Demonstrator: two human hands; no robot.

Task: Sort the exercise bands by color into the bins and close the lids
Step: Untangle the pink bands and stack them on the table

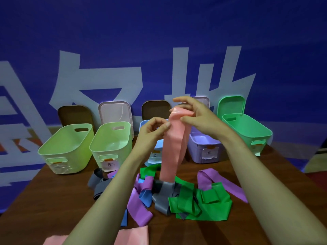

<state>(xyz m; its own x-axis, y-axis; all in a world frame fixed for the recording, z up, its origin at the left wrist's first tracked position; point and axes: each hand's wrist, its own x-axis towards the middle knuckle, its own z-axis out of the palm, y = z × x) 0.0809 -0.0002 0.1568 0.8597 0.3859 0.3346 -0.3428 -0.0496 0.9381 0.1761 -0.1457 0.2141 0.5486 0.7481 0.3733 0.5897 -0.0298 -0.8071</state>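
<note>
A long pink band (172, 147) hangs upright above the pile. My right hand (192, 114) pinches its folded top end, and my left hand (154, 129) grips its left edge a little lower. Its bottom end rests among the tangled bands on the table: green bands (200, 200), purple bands (139, 204), grey bands (162, 195) and blue bands (145, 195). Behind stand open bins: two pale green bins (65, 147) (111, 142), a blue bin (155, 154) mostly hidden by my hands, a lilac bin (203, 147) and a mint green bin (247, 131).
Lids lean on the blue banner wall behind the bins: brown lids (74, 114) (155, 108), a clear pink-rimmed lid (115, 112) and a green lid (231, 105). Another pink band (131, 236) lies at the near edge of the brown table (53, 200).
</note>
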